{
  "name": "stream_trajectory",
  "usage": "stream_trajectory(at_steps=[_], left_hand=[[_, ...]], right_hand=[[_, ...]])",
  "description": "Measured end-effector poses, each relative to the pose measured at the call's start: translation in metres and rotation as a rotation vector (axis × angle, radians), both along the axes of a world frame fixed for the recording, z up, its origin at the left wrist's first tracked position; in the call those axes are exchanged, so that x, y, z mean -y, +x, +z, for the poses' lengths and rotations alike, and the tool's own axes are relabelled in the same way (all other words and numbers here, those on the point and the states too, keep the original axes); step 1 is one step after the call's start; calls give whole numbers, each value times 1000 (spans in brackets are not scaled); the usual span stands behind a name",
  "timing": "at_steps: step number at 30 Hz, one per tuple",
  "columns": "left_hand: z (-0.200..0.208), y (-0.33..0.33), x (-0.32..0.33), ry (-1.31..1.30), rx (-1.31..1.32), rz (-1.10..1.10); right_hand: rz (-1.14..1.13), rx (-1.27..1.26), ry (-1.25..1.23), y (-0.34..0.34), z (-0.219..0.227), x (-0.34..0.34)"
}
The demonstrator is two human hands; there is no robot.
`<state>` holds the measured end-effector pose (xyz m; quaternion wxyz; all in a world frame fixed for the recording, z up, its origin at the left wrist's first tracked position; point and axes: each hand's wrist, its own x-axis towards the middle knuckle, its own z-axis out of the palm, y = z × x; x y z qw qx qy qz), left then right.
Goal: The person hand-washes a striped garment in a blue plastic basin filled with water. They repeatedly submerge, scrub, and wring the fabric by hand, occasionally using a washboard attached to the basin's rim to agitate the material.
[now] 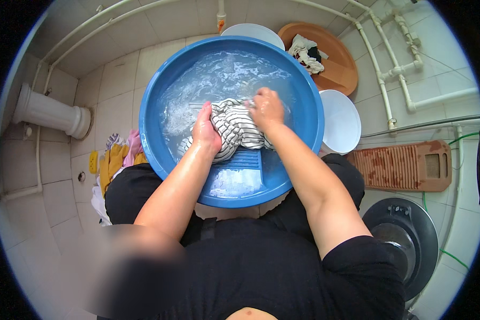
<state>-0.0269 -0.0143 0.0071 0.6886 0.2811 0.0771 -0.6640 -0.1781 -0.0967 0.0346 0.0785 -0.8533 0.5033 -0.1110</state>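
Note:
A wet, black-and-white striped garment point(239, 125) lies bunched in a large blue basin point(150, 154) of sudsy water, partly over the basin's ribbed washboard section point(242, 160). My left hand point(205, 129) rests along the garment's left part, its fingers straight and pointing away from me. Cloth shows on both sides of that hand. At the garment's far right end, my right hand point(268, 109) is closed with curled fingers, gripping the cloth. Part of what lies under its palm is hidden, and its outline is slightly blurred.
A brown washboard point(394, 166) and a dark round basin point(429, 229) lie at the right. Beyond the blue basin are white basins point(342, 120) and a brown basin point(336, 74) holding clothes point(306, 53). Colourful clothes point(112, 165) and a yellow bar point(93, 161) lie at left. Pipes point(384, 96) line the walls.

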Motion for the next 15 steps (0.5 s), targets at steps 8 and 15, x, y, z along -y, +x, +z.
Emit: stream_trajectory(at_steps=[8,15], left_hand=[[17,6,-11,-423,-28,-217],[59,-29,-13,274,250,-117]], right_hand=[[494,682,40,48,69,-90],[133,700,-121,41,34,-53]])
